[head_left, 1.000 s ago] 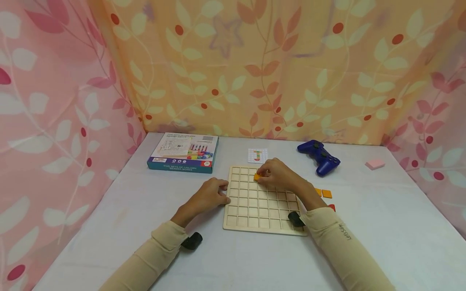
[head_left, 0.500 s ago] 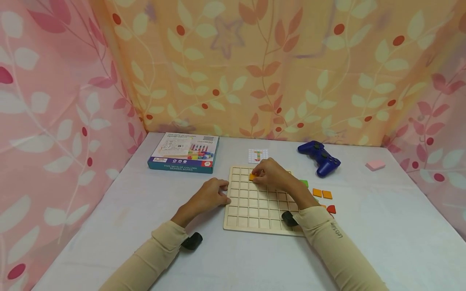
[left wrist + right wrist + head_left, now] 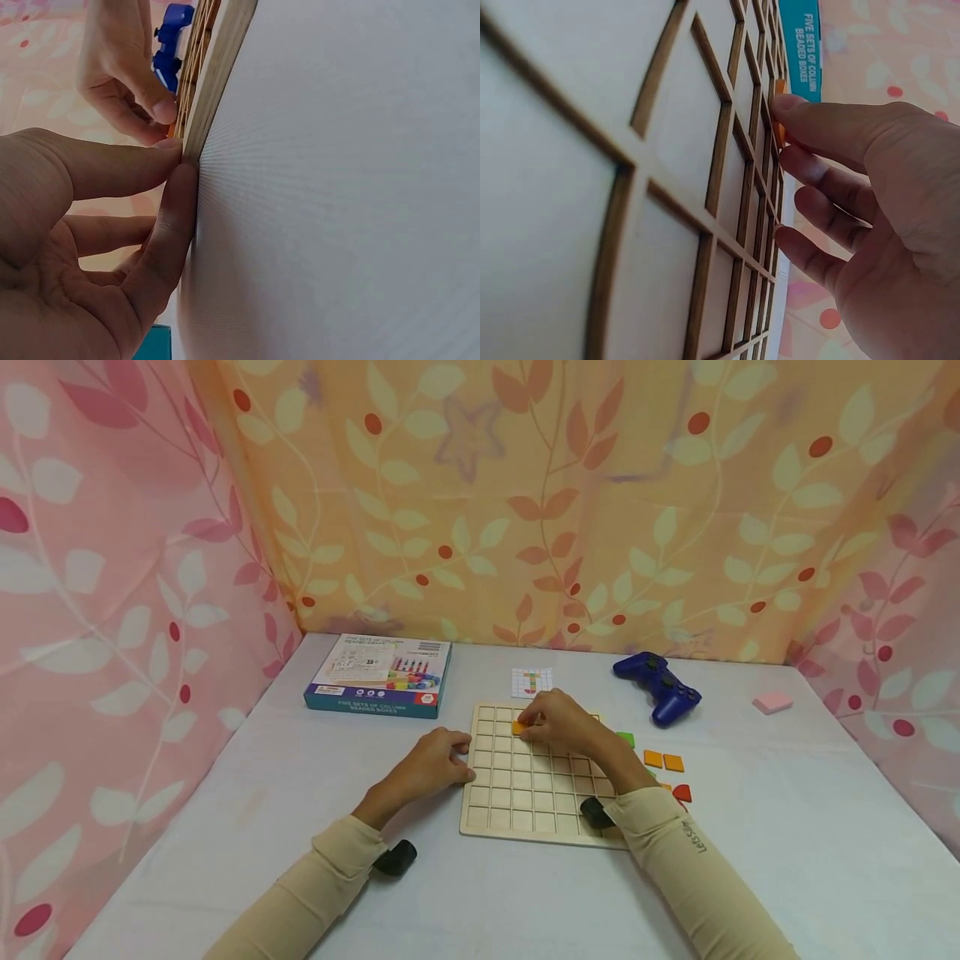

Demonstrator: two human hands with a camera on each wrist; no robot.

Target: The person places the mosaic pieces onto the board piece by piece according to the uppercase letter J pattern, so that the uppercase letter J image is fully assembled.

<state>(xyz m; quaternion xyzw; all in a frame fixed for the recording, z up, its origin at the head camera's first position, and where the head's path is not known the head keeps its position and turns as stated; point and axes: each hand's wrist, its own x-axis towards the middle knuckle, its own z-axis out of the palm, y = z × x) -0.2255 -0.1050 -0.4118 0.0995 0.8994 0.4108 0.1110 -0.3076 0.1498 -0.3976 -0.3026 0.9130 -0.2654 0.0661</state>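
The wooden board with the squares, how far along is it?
Done: the wooden board lies on the table, with the pattern card behind it. In hand: the right hand pinches an orange tile at a square; the left hand holds the board's edge. Left, probably: loose orange tiles, a green piece and a red piece. Some squares are hidden, so I can't count placed tiles.

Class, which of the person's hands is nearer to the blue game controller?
Right. The right hand is over the grid board, left of the controller; the left hand is farther left, at the board's left edge.
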